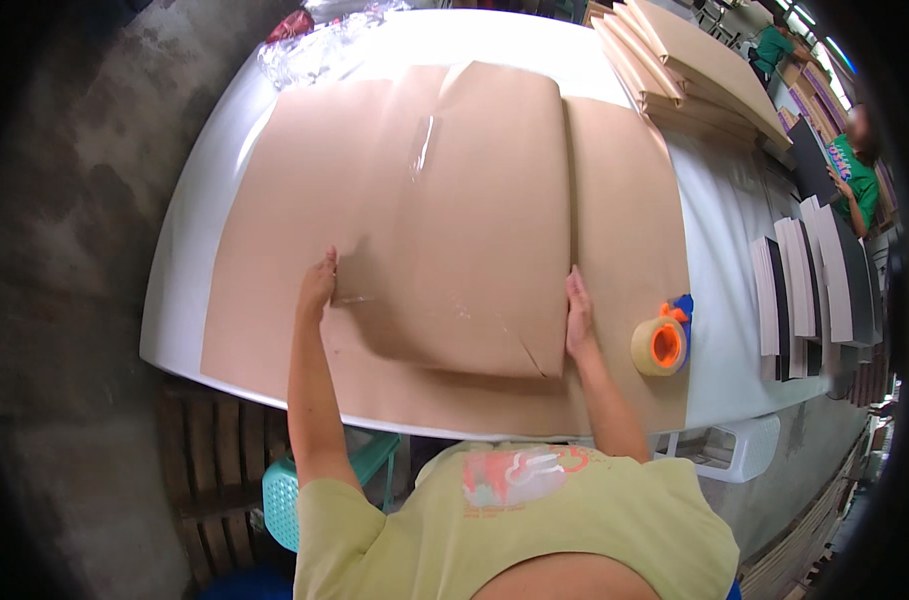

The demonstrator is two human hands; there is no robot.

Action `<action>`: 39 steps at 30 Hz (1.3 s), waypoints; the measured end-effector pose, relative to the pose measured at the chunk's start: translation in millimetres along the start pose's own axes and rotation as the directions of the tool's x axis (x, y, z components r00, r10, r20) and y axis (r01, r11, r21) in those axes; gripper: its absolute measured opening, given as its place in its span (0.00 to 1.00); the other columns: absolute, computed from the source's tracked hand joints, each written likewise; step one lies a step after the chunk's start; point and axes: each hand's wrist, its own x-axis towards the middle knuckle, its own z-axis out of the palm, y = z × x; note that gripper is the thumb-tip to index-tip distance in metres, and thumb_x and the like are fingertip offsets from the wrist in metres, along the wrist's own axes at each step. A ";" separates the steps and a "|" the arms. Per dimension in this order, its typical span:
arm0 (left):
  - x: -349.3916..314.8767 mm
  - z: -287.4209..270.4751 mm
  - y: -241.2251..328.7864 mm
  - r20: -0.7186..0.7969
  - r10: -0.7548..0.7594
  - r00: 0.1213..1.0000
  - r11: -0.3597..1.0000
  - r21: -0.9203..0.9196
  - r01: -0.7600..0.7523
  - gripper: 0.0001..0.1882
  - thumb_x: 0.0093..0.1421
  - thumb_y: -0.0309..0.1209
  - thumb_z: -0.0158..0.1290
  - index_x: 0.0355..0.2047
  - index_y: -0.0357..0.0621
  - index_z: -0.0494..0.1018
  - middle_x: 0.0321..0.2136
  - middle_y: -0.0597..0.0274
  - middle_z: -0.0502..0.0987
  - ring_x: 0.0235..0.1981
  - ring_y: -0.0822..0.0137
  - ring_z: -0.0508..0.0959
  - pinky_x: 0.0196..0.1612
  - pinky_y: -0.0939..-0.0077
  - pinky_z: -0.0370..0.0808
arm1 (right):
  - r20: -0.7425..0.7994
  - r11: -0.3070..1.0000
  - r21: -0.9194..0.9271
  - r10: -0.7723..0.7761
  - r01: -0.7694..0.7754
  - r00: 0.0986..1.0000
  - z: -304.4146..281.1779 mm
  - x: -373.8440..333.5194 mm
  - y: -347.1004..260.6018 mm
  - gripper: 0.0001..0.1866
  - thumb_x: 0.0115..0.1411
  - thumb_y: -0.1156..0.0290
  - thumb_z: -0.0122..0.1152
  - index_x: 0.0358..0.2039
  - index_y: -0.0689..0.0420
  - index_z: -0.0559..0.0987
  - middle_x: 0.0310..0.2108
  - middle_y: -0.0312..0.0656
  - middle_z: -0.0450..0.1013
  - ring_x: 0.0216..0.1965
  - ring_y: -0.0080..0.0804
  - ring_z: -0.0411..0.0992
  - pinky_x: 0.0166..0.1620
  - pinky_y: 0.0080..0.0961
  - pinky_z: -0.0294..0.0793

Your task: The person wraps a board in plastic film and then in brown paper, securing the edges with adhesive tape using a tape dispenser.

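Observation:
A flat bundle (484, 220) wrapped in brown kraft paper lies in front of me, with clear tape (423, 148) on its upper part. Under it spreads a large sheet of brown kraft paper (259, 250). My left hand (319, 283) is upright at the bundle's left side, fingers stretched out; whether it touches the paper I cannot tell. Along the bundle's right edge, near its lower corner, my right hand (579, 312) rests flat with straight fingers. A tape dispenser with an orange core and blue part (662, 343) sits on the sheet to the right.
The white-covered table (189, 260) carries folded brown paper packages (714, 60) at the far right and crumpled clear plastic (314, 50) at the far left. Black and white boards (799, 290) stand at right. A person in green (854, 175) holds a dark board. Stools (279, 500) stand below.

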 end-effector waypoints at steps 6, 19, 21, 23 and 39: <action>56.8 50.9 67.9 0.062 0.175 0.983 0.834 0.521 -0.181 0.37 0.56 0.60 0.38 0.42 0.35 0.73 0.39 0.43 0.74 0.44 0.51 0.73 0.46 0.61 0.68 | -0.057 0.913 0.409 0.034 -0.008 0.998 43.3 -52.9 -21.4 0.38 0.62 0.50 0.39 0.62 0.64 0.44 0.63 0.48 0.45 0.63 0.33 0.45 0.64 0.28 0.40; -10.4 -40.1 110.5 0.152 0.933 0.327 0.224 0.465 -0.856 0.33 0.53 0.39 0.55 0.58 0.48 0.57 0.62 0.51 0.48 0.62 0.46 0.50 0.58 0.43 0.49 | 0.736 0.477 -0.426 -0.311 0.768 0.601 285.3 -18.0 -11.5 0.23 0.49 0.69 0.55 0.48 0.56 0.70 0.48 0.49 0.65 0.47 0.46 0.65 0.45 0.39 0.67; -62.7 -43.8 34.7 -0.174 0.910 0.375 0.414 0.381 -0.827 0.33 0.58 0.50 0.46 0.58 0.43 0.57 0.58 0.44 0.53 0.60 0.47 0.54 0.57 0.47 0.54 | 0.512 0.261 -0.754 -0.341 0.602 0.789 273.9 58.5 -23.5 0.22 0.47 0.65 0.56 0.45 0.56 0.72 0.49 0.50 0.65 0.49 0.47 0.63 0.45 0.42 0.68; -100.0 -26.8 -19.1 -0.197 0.767 0.610 0.641 0.223 -0.734 0.33 0.58 0.50 0.46 0.58 0.43 0.56 0.58 0.44 0.54 0.60 0.47 0.54 0.58 0.48 0.54 | 0.218 0.266 -0.905 -0.381 0.332 0.898 251.0 121.0 -29.5 0.23 0.49 0.57 0.57 0.44 0.56 0.73 0.52 0.50 0.63 0.55 0.45 0.58 0.51 0.42 0.64; -3.0 6.7 -8.0 0.025 0.186 0.982 0.775 -0.619 -0.131 0.34 0.57 0.53 0.39 0.58 0.45 0.56 0.57 0.50 0.55 0.57 0.52 0.58 0.58 0.54 0.56 | -0.028 0.308 -0.949 0.150 -0.074 0.988 126.2 137.9 -78.5 0.38 0.48 0.42 0.58 0.51 0.58 0.68 0.51 0.49 0.66 0.54 0.45 0.63 0.55 0.45 0.60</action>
